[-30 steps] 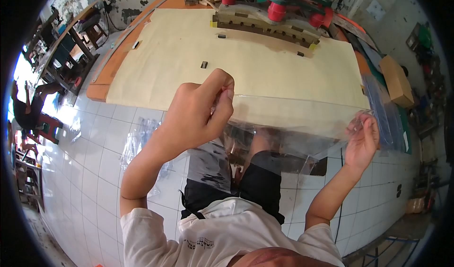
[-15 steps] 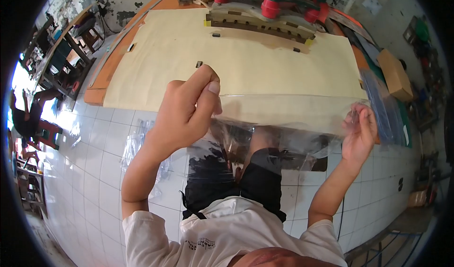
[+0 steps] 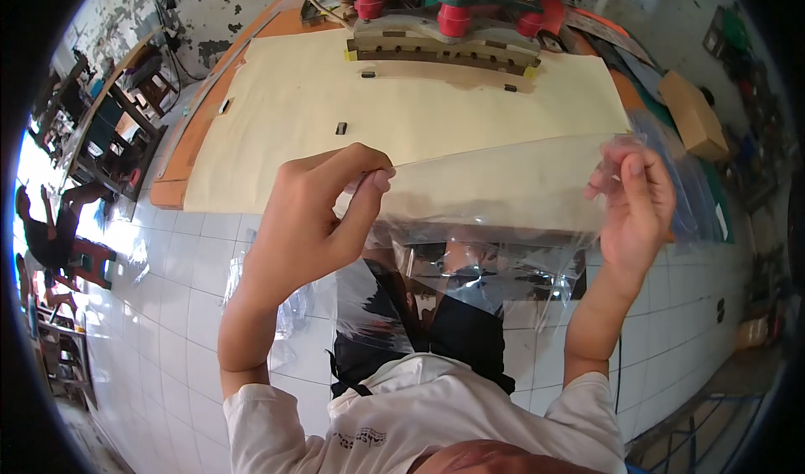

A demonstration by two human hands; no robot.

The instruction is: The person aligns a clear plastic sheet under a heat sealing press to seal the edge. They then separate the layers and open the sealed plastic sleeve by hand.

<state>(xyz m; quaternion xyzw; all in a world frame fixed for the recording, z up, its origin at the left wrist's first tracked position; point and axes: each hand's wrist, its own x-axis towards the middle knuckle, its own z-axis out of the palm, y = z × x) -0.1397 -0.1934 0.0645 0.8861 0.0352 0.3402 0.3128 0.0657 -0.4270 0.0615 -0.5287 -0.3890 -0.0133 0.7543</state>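
Observation:
A clear plastic sheet stretches between my two hands, over the near edge of the cream-covered table and above my lap. My left hand pinches its left corner between thumb and forefinger. At the right end, my right hand has its fingers curled, with the film's corner lying across them. The sheet's top edge slopes up toward the right, and its lower part hangs loose and wrinkled. Small dark pieces, one of them beyond my left hand, are fixed on the cream surface.
A green and red machine with a slotted metal bar stands at the table's back. To the right are a cardboard box and stacked clear sheets. More crumpled plastic lies low left. A person sits far left.
My right hand has risen, lifting the right end of the sheet. My left hand has moved slightly left and a little lower. The hanging film has spread over my lap.

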